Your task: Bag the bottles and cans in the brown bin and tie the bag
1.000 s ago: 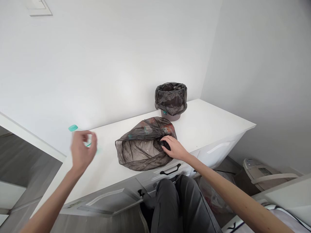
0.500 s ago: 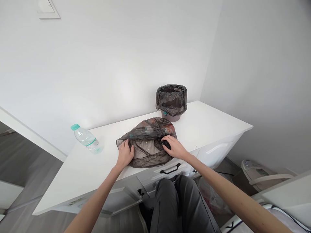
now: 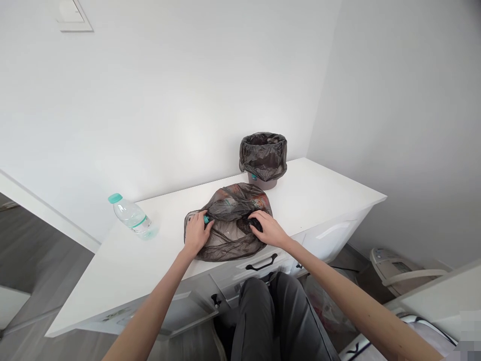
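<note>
A dark, see-through plastic bag (image 3: 231,240) lies on the white cabinet top, with orange and green items showing through its far part. My left hand (image 3: 197,233) is closed on the bag's left side, near a small teal patch. At the bag's right side, my right hand (image 3: 266,228) pinches bunched dark plastic. Behind the bag stands a small bin (image 3: 265,155) lined with the same kind of dark bag, its liner folded over the rim. To the left, a clear bottle (image 3: 131,215) with a teal cap is on the cabinet top.
The white cabinet (image 3: 326,198) runs along the wall, with black handles (image 3: 262,262) on its front. At the lower right is a beige appliance (image 3: 394,268) with a curved handle. Below, a clear plastic bag (image 3: 326,303) sits near my legs.
My left hand has moved right and a little up on the bag, drawing its left side inward. My right hand still grips the bunched plastic.
</note>
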The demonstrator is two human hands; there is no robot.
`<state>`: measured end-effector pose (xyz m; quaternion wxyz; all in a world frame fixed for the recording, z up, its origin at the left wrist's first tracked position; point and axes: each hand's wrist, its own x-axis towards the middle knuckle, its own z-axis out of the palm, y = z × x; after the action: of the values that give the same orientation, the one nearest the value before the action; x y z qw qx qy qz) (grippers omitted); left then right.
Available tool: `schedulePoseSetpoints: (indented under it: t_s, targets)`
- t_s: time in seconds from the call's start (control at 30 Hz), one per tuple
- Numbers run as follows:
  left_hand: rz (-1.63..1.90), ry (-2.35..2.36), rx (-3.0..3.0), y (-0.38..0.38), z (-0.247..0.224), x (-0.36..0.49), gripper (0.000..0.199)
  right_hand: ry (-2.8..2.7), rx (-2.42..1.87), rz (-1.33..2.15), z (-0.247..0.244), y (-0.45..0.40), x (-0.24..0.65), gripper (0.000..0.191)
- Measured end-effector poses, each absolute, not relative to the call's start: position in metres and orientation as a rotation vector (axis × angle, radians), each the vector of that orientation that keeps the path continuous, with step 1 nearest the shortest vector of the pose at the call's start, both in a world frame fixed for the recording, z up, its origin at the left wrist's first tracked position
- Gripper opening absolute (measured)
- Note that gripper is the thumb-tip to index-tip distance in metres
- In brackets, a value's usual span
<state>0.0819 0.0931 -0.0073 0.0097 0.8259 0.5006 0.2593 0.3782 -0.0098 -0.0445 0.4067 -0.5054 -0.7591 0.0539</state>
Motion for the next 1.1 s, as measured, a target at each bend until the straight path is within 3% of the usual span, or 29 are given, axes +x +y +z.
schedulePoseSetpoints:
  t_s: [0.27, 0.4, 0.6, 0.87, 1.1]
  targets:
    - [0.923, 1.512, 2.618, 0.076, 0.014, 0.057, 0.046, -1.898, -1.277, 0.138, -0.042, -0.011, 0.377, 0.027]
    - [1.121, 1.702, 2.500, 0.063, 0.044, 0.039, 0.053, -1.893, -1.276, 0.131, -0.042, -0.011, 0.378, 0.027]
    - [1.258, 1.955, 2.529, 0.043, 0.096, 0.017, 0.047, -1.888, -1.285, 0.146, -0.042, -0.010, 0.378, 0.026]
    - [1.680, 1.952, 2.470, 0.029, 0.147, 0.004, 0.042, -1.885, -1.280, 0.162, -0.041, -0.009, 0.379, 0.025]
    - [1.696, 2.124, 2.405, 0.025, 0.158, -0.003, 0.045, -1.878, -1.275, 0.150, -0.043, -0.009, 0.379, 0.026]
